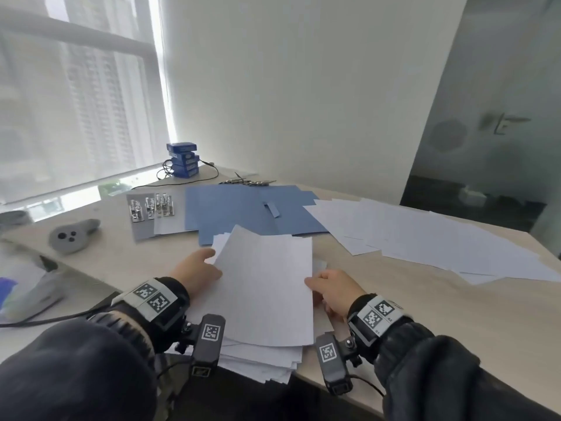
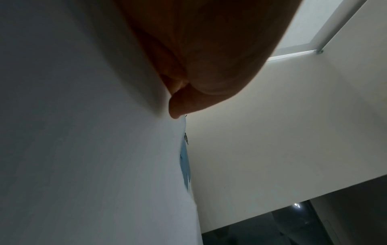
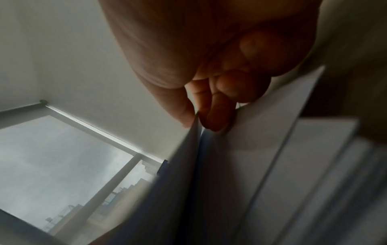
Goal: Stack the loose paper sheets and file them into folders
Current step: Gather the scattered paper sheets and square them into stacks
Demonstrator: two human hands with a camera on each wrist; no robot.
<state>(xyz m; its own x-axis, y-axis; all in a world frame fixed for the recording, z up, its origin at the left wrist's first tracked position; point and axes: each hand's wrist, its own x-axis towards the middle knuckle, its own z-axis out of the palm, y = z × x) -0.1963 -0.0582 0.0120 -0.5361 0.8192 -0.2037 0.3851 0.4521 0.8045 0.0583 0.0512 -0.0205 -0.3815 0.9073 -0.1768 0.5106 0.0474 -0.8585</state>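
Note:
Both hands hold a sheaf of white paper sheets (image 1: pixel 264 287) tilted up over the near table edge. My left hand (image 1: pixel 209 262) grips its left edge, thumb on top and the other fingers hidden behind the paper. In the left wrist view the left hand (image 2: pixel 178 109) presses against the sheets (image 2: pixel 83 149). My right hand (image 1: pixel 314 284) pinches the right edge; in the right wrist view the right hand (image 3: pixel 196 121) pinches the sheets (image 3: pixel 251 140) between thumb and fingers. A fanned stack of sheets (image 1: pixel 261 358) lies underneath. Blue folders (image 1: pixel 252 208) lie open behind it.
Loose white sheets (image 1: pixel 425 235) spread over the table's right side. Grey folders with metal clips (image 1: pixel 151 208) lie left of the blue ones. A grey controller (image 1: pixel 73 235) sits at the left, blue boxes (image 1: pixel 183 161) and binder clips (image 1: pixel 247 182) at the back.

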